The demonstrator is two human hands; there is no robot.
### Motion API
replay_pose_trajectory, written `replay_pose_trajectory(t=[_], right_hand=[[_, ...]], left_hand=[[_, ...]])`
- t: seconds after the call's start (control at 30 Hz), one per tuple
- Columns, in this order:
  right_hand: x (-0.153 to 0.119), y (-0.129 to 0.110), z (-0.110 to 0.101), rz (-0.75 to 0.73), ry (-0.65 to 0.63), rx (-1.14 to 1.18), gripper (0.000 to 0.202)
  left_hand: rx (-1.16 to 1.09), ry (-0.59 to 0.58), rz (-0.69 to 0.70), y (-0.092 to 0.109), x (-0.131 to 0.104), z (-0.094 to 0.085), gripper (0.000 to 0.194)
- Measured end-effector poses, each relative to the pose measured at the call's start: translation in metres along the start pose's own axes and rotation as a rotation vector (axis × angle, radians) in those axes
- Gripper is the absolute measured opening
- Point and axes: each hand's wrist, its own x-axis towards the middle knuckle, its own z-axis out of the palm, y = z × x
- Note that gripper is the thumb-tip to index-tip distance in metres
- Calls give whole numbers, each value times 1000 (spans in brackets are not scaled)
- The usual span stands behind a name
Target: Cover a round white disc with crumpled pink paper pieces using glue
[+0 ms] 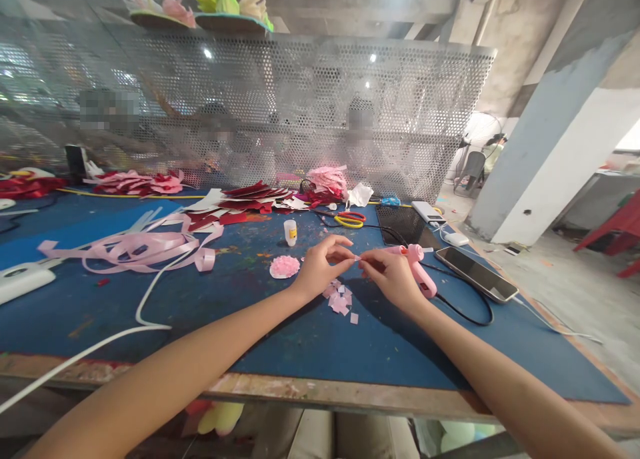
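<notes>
My left hand (323, 264) and my right hand (390, 272) meet fingertip to fingertip above the blue table, pinching a small pale pink piece (357, 258) between them. Below my left hand lie loose pink squares (340, 302). To its left is a round white piece covered in pink bits (285, 266), with a small white bottle (290, 233) behind it. A pink glue gun (423, 276) lies just beyond my right hand, partly hidden by it.
Pink ribbon (135, 249) and a white cable (145, 306) lie on the left. Red and white sheets (250, 199), scissors (350, 219) and a perforated metal screen (300, 112) are behind. A phone (477, 274) rests at the right edge.
</notes>
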Motion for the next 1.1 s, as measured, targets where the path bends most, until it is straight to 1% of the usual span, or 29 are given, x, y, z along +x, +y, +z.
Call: replay_pose_trajectory(t=[0.17, 0.37, 0.53, 0.77, 1.1], right_hand=[[0, -2, -1, -36, -7, -72, 17], [1, -2, -2, -41, -11, -126, 18], [0, -4, -2, -69, 3, -165, 17], [0, -4, -2, -68, 10, -149, 16], [-1, -3, -2, -61, -12, -172, 15]], left_hand=[[64, -9, 50, 2, 0, -1, 27], [166, -26, 89, 7, -2, -1, 26], [212, -30, 131, 7, -2, -1, 27], [229, -12, 143, 6, -1, 0, 30], [210, -15, 107, 8, -1, -1, 27]])
